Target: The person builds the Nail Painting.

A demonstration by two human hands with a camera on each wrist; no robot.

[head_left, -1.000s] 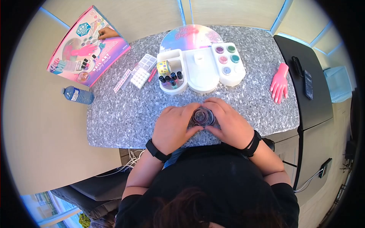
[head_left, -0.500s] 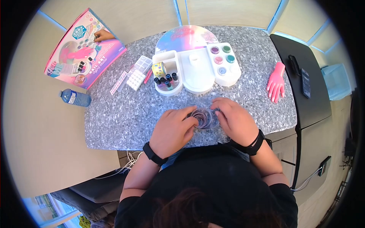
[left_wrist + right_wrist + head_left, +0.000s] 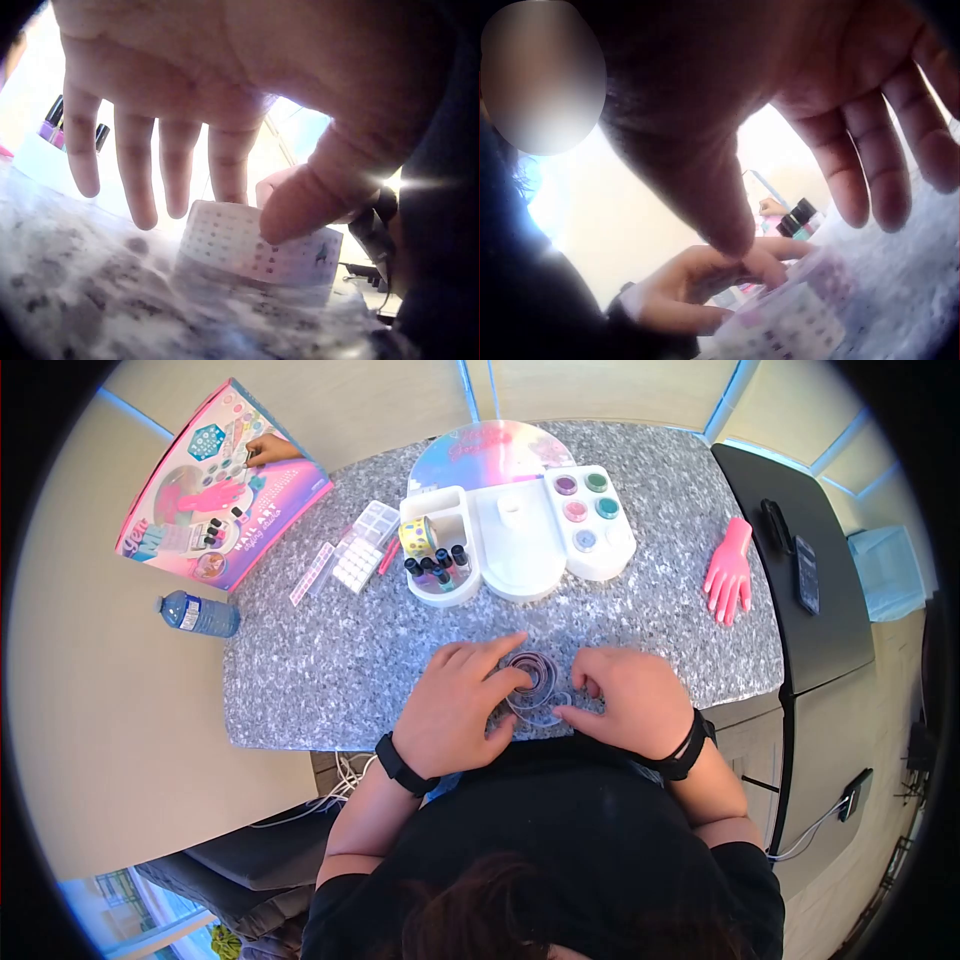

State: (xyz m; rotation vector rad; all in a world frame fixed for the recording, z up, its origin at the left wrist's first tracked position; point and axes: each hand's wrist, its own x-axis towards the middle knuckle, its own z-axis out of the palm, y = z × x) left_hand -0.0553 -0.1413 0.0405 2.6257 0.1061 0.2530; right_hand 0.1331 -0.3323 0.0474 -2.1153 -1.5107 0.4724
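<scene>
A coiled roll of clear strip [image 3: 533, 678], printed with rows of small dots, stands on the speckled table near its front edge. Its outer turn bulges loosely toward the body. My left hand [image 3: 450, 705] holds the roll from the left, one fingertip inside the coil. In the left wrist view, that hand's thumb [image 3: 296, 210] overlaps the front of the dotted strip [image 3: 240, 244]. On the other side is my right hand [image 3: 635, 698], its thumb tip right at the loose outer turn. In the right wrist view its fingers [image 3: 881, 180] are spread and relaxed, above the table.
Behind the roll stands a white nail station [image 3: 520, 555] with polish bottles [image 3: 437, 568] and glitter pots [image 3: 575, 510]. A gem case [image 3: 365, 545] lies left of it. A pink model hand [image 3: 730, 572] lies at right. The product box [image 3: 222, 495] and a water bottle [image 3: 200, 614] are far left.
Both hands were cupped round the roll. The right hand has since drawn away rightward and toward the body, and the coil's outer turn has loosened. The left hand stays at the roll.
</scene>
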